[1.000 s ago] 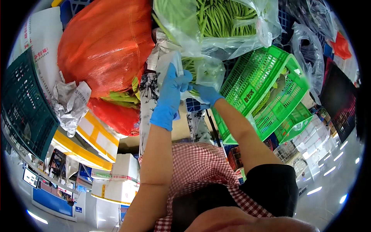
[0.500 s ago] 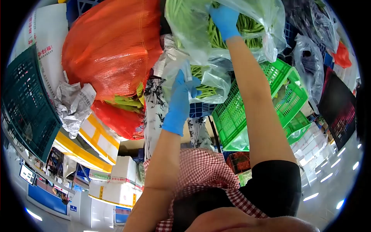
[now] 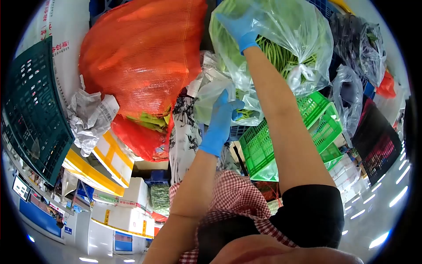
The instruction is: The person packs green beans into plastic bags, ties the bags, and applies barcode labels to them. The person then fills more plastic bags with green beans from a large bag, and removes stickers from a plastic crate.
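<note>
A large clear plastic bag (image 3: 319, 55) filled with long green beans (image 3: 279, 55) lies at the top centre. My right hand (image 3: 243, 30), in a blue glove, reaches into its left side, fingers spread apart and partly veiled by plastic. Nearer my body, a smaller clear plastic bag (image 3: 206, 100) has some green beans (image 3: 246, 114) showing at its right. My left hand (image 3: 222, 119), also gloved in blue, is closed on this bag's edge, with the thumb pointing right over the beans.
An orange-red mesh sack (image 3: 140, 57) bulges at left beside crumpled paper (image 3: 91, 119) and a dark green crate (image 3: 37, 110). Bright green crates (image 3: 257, 149) stand below the large bag. Dark produce in clear bags (image 3: 358, 48) lies at right.
The view has shifted, so the bags and sack appear further right. My right hand has moved left across the large bag, its fingers now spread. My left hand stays at the smaller bag.
</note>
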Motion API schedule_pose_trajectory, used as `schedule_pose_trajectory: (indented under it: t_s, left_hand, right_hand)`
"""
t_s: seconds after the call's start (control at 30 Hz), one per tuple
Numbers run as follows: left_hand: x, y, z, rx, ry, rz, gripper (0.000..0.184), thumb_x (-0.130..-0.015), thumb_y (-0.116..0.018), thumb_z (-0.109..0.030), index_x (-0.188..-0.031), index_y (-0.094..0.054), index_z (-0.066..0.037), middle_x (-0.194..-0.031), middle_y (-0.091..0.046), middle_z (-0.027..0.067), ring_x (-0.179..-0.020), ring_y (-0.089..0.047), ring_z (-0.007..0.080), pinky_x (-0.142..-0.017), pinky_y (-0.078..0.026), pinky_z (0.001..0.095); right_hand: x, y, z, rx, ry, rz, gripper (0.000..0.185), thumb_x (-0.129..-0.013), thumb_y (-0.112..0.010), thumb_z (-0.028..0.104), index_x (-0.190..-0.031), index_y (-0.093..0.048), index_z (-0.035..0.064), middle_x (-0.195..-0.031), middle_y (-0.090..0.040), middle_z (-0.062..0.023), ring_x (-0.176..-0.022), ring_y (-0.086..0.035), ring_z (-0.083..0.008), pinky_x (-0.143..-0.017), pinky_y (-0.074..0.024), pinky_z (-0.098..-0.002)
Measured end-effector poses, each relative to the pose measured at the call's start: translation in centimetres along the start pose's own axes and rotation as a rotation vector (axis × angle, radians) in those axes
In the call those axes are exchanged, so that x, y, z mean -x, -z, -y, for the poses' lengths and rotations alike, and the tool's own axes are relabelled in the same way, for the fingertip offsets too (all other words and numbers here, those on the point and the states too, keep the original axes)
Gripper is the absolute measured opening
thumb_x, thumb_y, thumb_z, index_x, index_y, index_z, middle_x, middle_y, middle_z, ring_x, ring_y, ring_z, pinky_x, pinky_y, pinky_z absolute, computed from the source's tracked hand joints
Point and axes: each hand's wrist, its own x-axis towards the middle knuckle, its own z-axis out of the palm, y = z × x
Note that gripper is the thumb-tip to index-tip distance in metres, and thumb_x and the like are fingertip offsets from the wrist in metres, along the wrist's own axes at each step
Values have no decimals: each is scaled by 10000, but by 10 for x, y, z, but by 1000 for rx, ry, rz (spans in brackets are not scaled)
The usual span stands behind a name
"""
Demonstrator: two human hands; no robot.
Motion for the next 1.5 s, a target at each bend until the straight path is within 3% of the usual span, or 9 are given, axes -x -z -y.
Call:
schedule_pose_trajectory:
  t_s: [0.23,0.37,0.43,0.53,0.7,0.9,1.0,1.27,1.5]
  left_hand:
    - [-3,4,-6,-12,32,-6,605,-666,-587,-63,-1229,-375,-6,-715,-477,18,-515,-384,92,-644,-451,258]
    - [0,-2,-7,3,11,30,676,-671,-584,-66,-1290,-316,-9,-739,-501,30,-507,-383,91,-663,-445,260]
    - [-2,2,-3,1,0,18,714,-676,-581,-74,-1319,-279,-13,-743,-507,33,-504,-380,90,-667,-442,261]
    - [4,-2,-5,-16,14,17,754,-683,-577,-72,-1346,-223,-14,-726,-499,32,-509,-381,89,-662,-445,269]
    - [3,4,0,-53,11,32,755,-692,-574,-74,-1342,-201,15,-709,-485,31,-503,-382,88,-655,-455,273]
    - [6,3,6,-85,-29,38,737,-704,-578,-77,-1329,-205,39,-736,-499,42,-490,-385,81,-651,-465,273]
    - [7,5,6,-95,-24,52,696,-719,-582,-87,-1318,-247,20,-748,-516,40,-483,-387,77,-648,-469,276]
    - [9,7,17,-124,-90,78,481,-741,-580,-107,-1194,-433,-37,-675,-465,-7,-492,-358,59,-614,-431,251]
    - [17,8,25,-20,-128,130,702,-695,-586,-51,-1324,-275,-39,-862,-508,46,-543,-398,76,-566,-440,268]
  right_hand:
    - [-35,-48,-54,146,67,628,549,-812,-482,410,-1224,-434,50,-1234,-443,-184,-1150,-400,-314,-988,-277,-404]
    - [-23,-98,-77,631,167,-130,352,-848,-439,299,-1100,-542,76,-1089,-548,-159,-998,-498,-339,-911,-337,-457]
    - [-37,-53,-70,102,413,507,362,-836,-452,295,-1101,-539,64,-1087,-542,-184,-992,-487,-388,-917,-313,-502]
    - [-9,-20,-16,250,225,-1,322,-815,-464,265,-1017,-596,52,-1008,-577,-191,-941,-513,-410,-894,-300,-572]
    - [-24,-45,-44,666,573,498,283,-781,-477,272,-832,-663,65,-852,-627,-143,-845,-564,-372,-852,-305,-615]
    - [-16,-72,-84,779,470,-394,348,-775,-473,393,-898,-638,112,-879,-624,-148,-878,-563,-330,-872,-307,-586]
    - [-43,-21,-111,228,135,242,391,-752,-507,340,-1046,-544,84,-1010,-557,-152,-948,-527,-310,-848,-336,-544]
    - [0,137,-129,-885,-294,172,614,-659,-657,69,-1208,-393,-6,-1038,-542,-128,-913,-549,-224,-780,-452,-324]
    - [145,182,-88,-903,-353,50,850,-582,-714,23,-1302,-264,-22,-1129,-496,-156,-974,-523,-241,-857,-425,-328]
